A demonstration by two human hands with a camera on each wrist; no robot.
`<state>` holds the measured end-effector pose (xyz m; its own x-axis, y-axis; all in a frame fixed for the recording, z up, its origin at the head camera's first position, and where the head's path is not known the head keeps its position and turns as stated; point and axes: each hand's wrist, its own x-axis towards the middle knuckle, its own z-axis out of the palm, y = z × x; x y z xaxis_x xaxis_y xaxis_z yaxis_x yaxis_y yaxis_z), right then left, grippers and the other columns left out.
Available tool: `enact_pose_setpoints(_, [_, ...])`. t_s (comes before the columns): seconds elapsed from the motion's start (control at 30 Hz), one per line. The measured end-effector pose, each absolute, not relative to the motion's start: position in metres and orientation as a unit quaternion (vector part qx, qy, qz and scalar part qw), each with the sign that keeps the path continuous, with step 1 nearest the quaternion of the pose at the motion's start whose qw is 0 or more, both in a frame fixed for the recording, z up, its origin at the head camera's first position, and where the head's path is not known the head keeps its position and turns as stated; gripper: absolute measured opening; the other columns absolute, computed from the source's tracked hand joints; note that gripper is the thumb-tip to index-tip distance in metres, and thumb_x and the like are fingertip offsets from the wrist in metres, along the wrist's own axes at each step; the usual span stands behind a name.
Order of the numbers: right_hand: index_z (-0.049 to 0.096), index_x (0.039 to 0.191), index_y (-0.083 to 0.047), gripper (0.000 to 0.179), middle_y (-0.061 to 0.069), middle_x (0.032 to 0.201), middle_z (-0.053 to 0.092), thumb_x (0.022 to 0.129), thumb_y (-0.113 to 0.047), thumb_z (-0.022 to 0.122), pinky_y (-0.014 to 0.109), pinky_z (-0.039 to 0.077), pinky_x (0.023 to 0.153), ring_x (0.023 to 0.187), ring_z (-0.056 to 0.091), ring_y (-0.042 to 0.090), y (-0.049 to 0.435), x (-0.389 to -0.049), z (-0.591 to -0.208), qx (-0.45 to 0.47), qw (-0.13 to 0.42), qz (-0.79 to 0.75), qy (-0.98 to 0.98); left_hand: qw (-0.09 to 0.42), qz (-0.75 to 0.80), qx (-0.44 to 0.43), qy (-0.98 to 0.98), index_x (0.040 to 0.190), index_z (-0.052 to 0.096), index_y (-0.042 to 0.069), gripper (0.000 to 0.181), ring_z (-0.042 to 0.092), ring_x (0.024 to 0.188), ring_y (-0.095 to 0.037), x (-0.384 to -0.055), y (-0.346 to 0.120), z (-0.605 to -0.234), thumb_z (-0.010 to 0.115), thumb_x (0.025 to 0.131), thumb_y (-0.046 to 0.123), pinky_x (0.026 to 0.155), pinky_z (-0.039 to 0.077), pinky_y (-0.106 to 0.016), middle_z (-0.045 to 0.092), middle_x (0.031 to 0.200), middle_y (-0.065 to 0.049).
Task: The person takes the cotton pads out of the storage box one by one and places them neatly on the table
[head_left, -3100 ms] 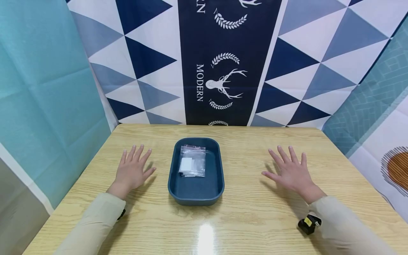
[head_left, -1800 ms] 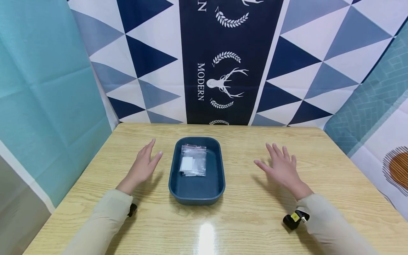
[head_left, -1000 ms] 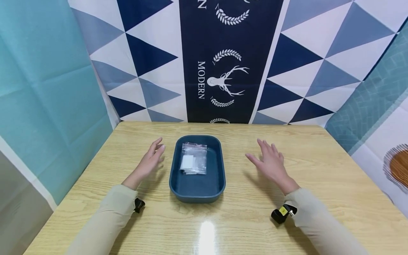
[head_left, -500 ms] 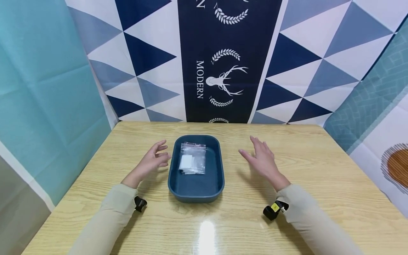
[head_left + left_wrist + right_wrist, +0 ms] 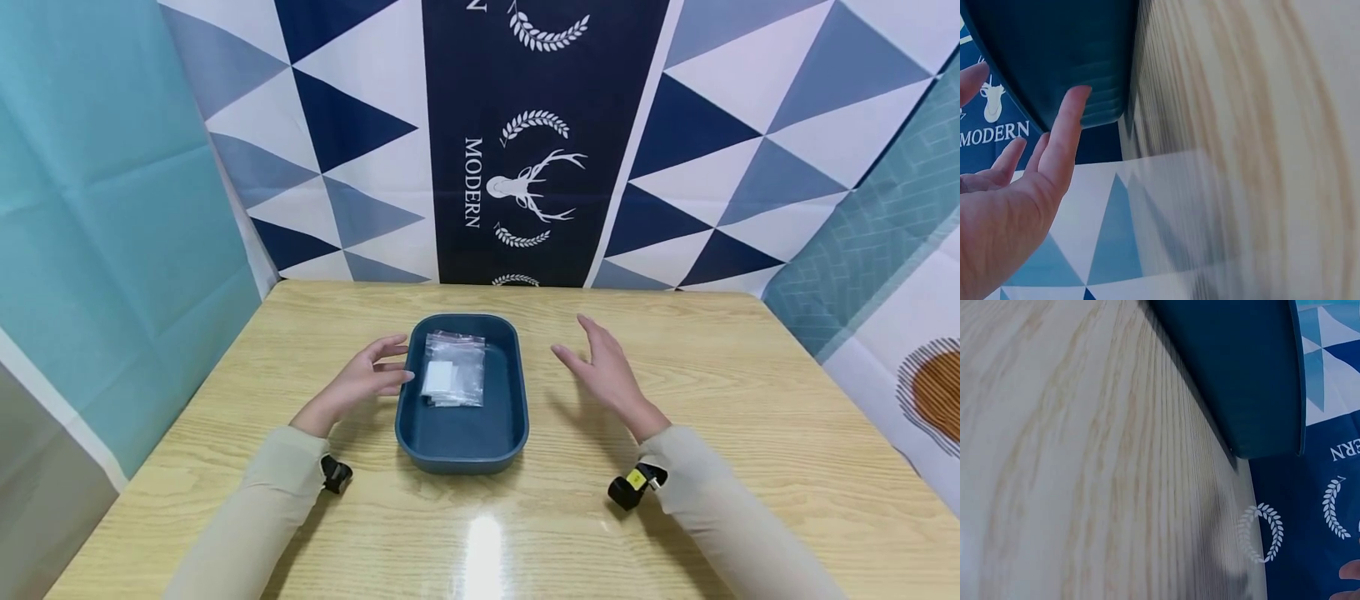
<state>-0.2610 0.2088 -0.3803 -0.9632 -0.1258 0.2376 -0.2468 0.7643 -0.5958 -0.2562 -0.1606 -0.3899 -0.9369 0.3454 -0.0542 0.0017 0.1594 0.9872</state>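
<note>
A dark blue rounded tray stands on the wooden table, holding a small stack of clear zip bags with a white square showing on top. My left hand is at the tray's left side, its thumb tip right at the rim and its fingers loosely bent. From the left wrist, the fingers appear in front of the tray's outer wall. To the right of the tray my right hand hovers with straight fingers and the thumb spread, holding nothing. Only its fingertips enter the right wrist view, at the corner.
The wooden table reaches back to a patterned cloth hung behind it. A light blue cloth hangs at the left, another patterned one at the right. Black wrist cameras hang under both sleeves.
Both hands have come inward from wide apart. The left has reached the tray's left rim, its fingers bending from flat; the right has moved left toward the tray. Tray and bags stay put.
</note>
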Motion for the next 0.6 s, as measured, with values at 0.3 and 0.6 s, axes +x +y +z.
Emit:
enact_pose_setpoints(0.3, [0.022,0.147,-0.004,0.077,0.019,0.15,0.022,0.091,-0.047,0.052,0.051,0.019,0.108,0.136,0.019,0.035,0.2,-0.268,-0.376,0.095,0.083,0.37,-0.921,0.146,0.633,0.105,0.753,0.146,0.027,0.008,0.066,0.043,0.122,-0.037,-0.258,-0.157,-0.394,0.058,0.087,0.002,0.084,0.05,-0.041,0.03,0.144,-0.017])
enact_pose_setpoints(0.6, [0.021,0.148,-0.006,0.078,0.017,0.15,0.022,0.091,-0.051,0.049,0.052,0.021,0.107,0.136,0.02,0.034,0.194,-0.27,-0.371,0.091,0.052,0.432,-0.896,0.158,0.644,0.09,0.743,0.146,0.028,0.008,0.065,0.047,0.119,-0.035,-0.26,-0.156,-0.396,0.056,0.087,0.0,0.084,0.051,-0.039,0.028,0.146,-0.014])
